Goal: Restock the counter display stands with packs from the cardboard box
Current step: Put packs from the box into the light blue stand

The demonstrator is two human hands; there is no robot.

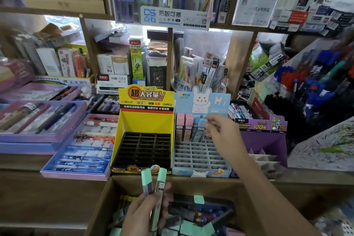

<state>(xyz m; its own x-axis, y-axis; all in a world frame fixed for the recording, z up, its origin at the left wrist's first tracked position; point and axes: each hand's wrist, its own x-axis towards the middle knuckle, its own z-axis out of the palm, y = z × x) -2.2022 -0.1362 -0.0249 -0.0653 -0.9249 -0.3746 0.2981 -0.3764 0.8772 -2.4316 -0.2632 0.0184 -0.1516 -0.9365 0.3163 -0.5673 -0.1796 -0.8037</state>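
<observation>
Fingertips [209, 120] of the right hand [224, 136] are pinched on a blue pack [200, 130] at the blue stand's [183, 172] back edge; two green packs [161, 178] are gripped by the left hand [143, 210].

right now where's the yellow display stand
Head view centre, on the counter: yellow display stand, left of the blue rabbit stand, behind the cardboard box.

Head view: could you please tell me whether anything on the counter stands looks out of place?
Nothing looks damaged or spilled. The yellow cardboard stand's black slotted tray is wholly empty, and the pale blue rabbit-print stand holds packs only in its back row, where the right hand pinches a blue pack.
</observation>
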